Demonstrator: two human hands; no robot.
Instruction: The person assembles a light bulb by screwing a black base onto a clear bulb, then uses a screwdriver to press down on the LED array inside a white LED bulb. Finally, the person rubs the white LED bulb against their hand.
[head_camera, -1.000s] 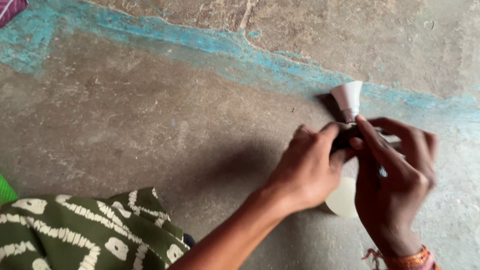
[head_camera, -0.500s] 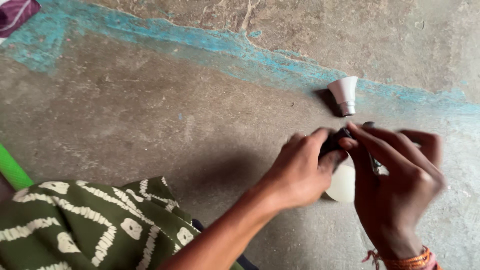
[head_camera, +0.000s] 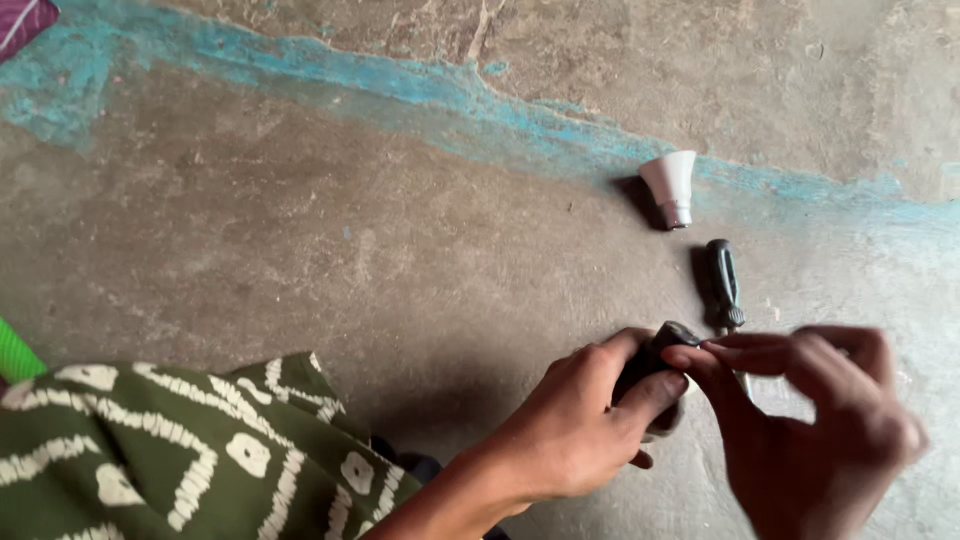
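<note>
My left hand (head_camera: 580, 430) is closed around a small dark object (head_camera: 660, 350) held just above the concrete floor, with a pale rounded part half hidden under my fingers. My right hand (head_camera: 820, 430) is blurred; its fingertips pinch at the top of that same dark object. A black-handled screwdriver (head_camera: 723, 285) lies on the floor just beyond both hands. Farther off, a white cone-shaped bulb housing (head_camera: 672, 187) with a metal base rests on its side.
The floor is rough grey concrete with a worn blue painted band (head_camera: 400, 90) running across it. Green cloth with a white pattern (head_camera: 170, 460) covers my knee at lower left. A bright green edge (head_camera: 15, 355) shows at the far left.
Both hands have drawn nearer and lower in the view. The screwdriver, hidden behind the hands before, now lies in plain sight. The white housing has not moved on the floor.
</note>
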